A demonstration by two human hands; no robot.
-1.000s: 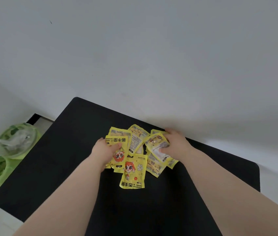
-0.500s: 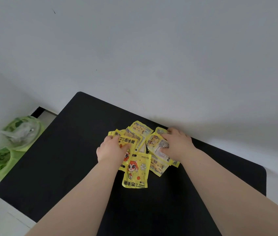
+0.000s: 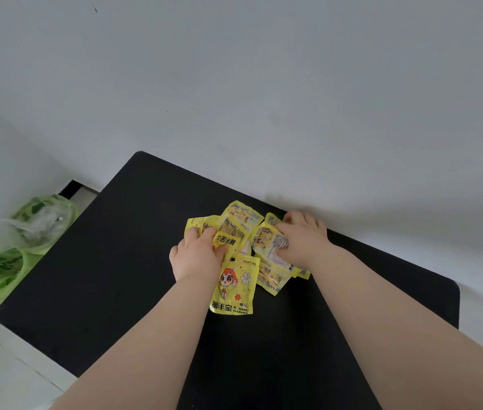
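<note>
The left grip [image 3: 197,255] curls round a yellow packet [image 3: 228,241] at the frame's centre. Just right of it, the right grip [image 3: 302,241] pinches a second packet [image 3: 266,240]. Both packets belong to the packet pile [image 3: 244,216] on the black counter [image 3: 116,261]. Green bags [image 3: 0,267] sit at the far left.

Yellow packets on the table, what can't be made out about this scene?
Head view, packets: count unclear; they overlap, and the left hand and right hand cover some.
Head view, packets' small print: too small to read.
Head view, green bags: contents blurred; the table hides part.
</note>
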